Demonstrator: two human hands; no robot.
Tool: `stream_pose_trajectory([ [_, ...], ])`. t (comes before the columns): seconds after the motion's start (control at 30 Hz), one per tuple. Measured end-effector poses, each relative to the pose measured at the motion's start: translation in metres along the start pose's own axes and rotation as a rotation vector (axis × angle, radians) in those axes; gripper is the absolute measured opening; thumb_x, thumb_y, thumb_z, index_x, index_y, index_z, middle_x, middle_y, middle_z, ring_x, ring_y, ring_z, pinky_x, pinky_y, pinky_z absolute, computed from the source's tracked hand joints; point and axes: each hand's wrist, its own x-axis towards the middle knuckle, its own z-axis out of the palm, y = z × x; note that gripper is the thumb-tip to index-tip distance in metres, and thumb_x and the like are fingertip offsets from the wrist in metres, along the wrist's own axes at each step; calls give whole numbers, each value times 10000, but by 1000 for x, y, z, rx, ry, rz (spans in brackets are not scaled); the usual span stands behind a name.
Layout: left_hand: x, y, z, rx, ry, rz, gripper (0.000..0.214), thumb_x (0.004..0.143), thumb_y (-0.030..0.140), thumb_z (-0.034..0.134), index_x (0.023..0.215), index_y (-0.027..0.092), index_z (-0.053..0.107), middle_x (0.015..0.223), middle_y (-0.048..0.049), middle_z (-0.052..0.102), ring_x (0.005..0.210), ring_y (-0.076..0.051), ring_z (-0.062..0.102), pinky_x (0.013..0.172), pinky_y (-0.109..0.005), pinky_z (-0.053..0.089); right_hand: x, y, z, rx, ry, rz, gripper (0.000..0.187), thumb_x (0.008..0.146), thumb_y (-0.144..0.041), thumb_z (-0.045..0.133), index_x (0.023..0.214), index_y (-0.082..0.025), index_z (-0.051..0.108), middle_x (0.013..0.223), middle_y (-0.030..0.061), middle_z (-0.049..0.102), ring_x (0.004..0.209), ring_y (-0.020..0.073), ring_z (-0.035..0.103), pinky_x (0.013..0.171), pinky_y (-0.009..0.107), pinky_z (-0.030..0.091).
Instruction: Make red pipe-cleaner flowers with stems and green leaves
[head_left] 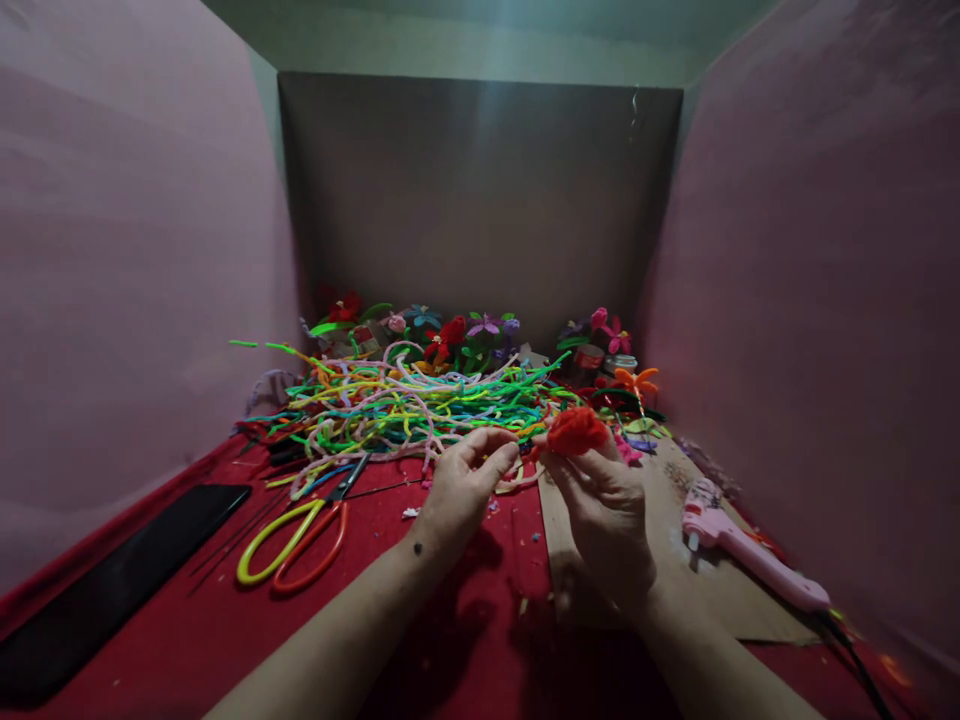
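My right hand (604,505) is closed round a fuzzy red-orange pipe-cleaner flower (576,430), held up above the red table (465,620). My left hand (469,480) pinches at the flower's left end, where a thin stem or wire seems to stick out; the pinched bit is too small to name. Both hands hover just in front of a big tangled heap of coloured pipe cleaners (405,400).
Scissors with yellow and orange handles (300,540) lie left of my hands. A black flat slab (112,590) sits at the far left. A pink glue gun (750,555) rests on a cardboard sheet (675,570) at right. Finished flowers (480,330) line the back wall.
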Motion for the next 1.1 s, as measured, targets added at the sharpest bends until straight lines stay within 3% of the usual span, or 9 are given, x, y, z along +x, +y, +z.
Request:
stream_pose_trajectory([
  [0.17,-2,2,-1,-68,35,-12,164,745,291,583,736,131,617,638,-2,610,602,-110,549,619,-231,443,-1,-4,0,-179,-11,-211,261,775,-118,600,936,-305,684,955,40,583,934,198,488,826,365,412],
  [0.3,-5,5,-1,-213,66,-15,160,728,283,606,802,142,604,602,21,586,492,-76,499,507,-199,422,-2,-7,1,-196,-25,-223,294,770,-109,598,955,-319,686,948,43,595,936,211,480,831,378,393],
  [0.43,-5,7,-2,-208,73,-14,147,741,282,597,777,139,598,555,40,543,449,-54,446,469,-176,370,-2,-5,2,-40,2,-25,202,758,-167,627,884,-302,709,977,39,593,937,208,493,818,360,402],
  [0.6,-2,4,-2,-83,113,-14,136,750,275,580,754,140,593,606,31,536,529,-78,480,524,-193,390,8,0,2,413,63,360,98,717,-227,673,797,-269,711,904,-1,631,801,143,526,725,280,417],
  [0.77,-6,-1,2,151,55,159,125,785,259,549,819,158,613,794,-21,594,739,-130,535,683,-233,408,14,6,2,683,123,663,120,617,-245,742,722,-205,699,715,-6,631,610,104,504,510,218,378],
  [0.9,-11,-8,6,300,29,275,162,783,295,568,891,185,617,843,-39,614,758,-150,535,676,-245,398,10,8,7,764,64,728,101,619,-224,732,703,-193,686,650,-12,615,583,107,513,515,226,399],
  [1.1,-10,-23,7,448,-12,360,224,824,292,511,1025,210,568,897,-58,629,784,-175,570,720,-270,407,0,16,14,744,-9,694,90,661,-211,691,751,-202,690,744,17,645,627,127,531,553,243,416],
])
